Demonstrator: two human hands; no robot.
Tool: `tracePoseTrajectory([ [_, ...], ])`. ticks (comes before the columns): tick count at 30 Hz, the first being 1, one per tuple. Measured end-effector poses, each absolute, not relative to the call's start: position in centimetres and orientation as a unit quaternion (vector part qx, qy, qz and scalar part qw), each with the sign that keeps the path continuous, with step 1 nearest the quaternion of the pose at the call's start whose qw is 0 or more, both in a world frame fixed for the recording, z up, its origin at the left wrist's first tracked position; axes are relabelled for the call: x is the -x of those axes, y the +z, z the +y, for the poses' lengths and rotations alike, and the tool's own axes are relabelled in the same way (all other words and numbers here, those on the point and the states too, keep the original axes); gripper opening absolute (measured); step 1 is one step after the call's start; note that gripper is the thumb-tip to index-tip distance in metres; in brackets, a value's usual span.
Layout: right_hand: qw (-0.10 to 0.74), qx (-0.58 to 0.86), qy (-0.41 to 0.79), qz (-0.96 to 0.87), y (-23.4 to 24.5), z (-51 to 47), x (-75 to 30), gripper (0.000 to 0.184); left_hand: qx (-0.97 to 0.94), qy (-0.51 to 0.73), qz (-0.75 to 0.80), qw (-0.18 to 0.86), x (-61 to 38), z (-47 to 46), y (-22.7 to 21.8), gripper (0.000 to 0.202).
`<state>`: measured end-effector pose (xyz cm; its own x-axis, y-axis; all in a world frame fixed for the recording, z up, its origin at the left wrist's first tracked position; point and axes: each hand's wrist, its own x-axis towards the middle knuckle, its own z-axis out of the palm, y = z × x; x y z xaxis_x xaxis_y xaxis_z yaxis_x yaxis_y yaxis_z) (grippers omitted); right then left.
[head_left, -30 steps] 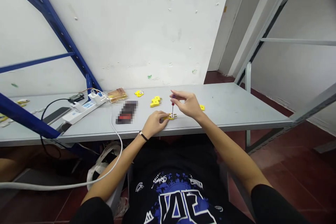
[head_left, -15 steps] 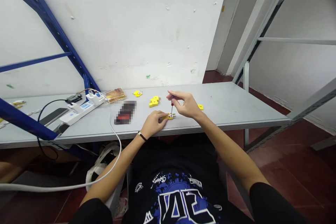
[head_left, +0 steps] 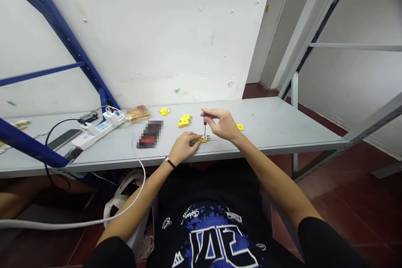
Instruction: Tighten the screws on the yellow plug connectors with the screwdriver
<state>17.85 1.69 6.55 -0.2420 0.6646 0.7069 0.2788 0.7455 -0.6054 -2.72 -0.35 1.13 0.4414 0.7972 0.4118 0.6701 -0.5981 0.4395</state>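
Near the table's front edge lies a yellow plug, with white inner parts showing and metal pins pointing right. My left hand is closed on its left end and holds it against the tabletop. My right hand grips a small screwdriver by its dark red handle, mostly hidden by the fingers. The screwdriver stands nearly upright, its tip down at the plug's white inner part. Two yellow plugs lie just beyond, one behind the other. To the right of my right hand is a yellow plug cover.
Farther back lies another yellow piece beside a bag of copper-coloured material. At left are a white power strip, a phone and a blurred-out dark item. A white cable hangs over the front edge. Blue shelf posts stand left.
My right hand's fingers have shifted slightly on the screwdriver, which now stands a little straighter. My left hand and the plug stay in place.
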Motion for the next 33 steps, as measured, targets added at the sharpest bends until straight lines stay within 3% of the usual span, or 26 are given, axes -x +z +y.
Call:
tracePoseTrajectory([
  [5, 0.514, 0.305, 0.177, -0.782, 7.1, 1.1, -17.7, 0.033, -0.844, 0.297, 0.435, 0.101, 2.7, -0.4, 1.1, 0.026],
  [10, 0.551, 0.318, 0.170, -0.752, 6.8, 1.5, -17.5, 0.026, -0.844, 0.295, 0.438, 0.100, 2.7, -0.4, 1.2, 0.026],
  [15, 0.526, 0.309, 0.251, -0.751, 6.7, 1.3, -17.8, 0.042, -0.843, 0.295, 0.438, 0.102, 2.7, -0.4, 1.2, 0.026],
  [21, 0.511, 0.344, 0.156, -0.772, 7.1, 1.1, -17.7, 0.027, -0.845, 0.292, 0.437, 0.095, 2.7, -0.3, 1.1, 0.025],
  [27, 0.503, 0.408, 0.118, -0.753, 6.9, 1.7, -18.0, 0.027, -0.843, 0.295, 0.439, 0.096, 2.7, -0.4, 1.2, 0.027],
  [33, 0.491, 0.364, 0.151, -0.777, 7.7, 0.8, -18.0, 0.036, -0.842, 0.297, 0.438, 0.101, 2.7, -0.4, 1.2, 0.026],
])
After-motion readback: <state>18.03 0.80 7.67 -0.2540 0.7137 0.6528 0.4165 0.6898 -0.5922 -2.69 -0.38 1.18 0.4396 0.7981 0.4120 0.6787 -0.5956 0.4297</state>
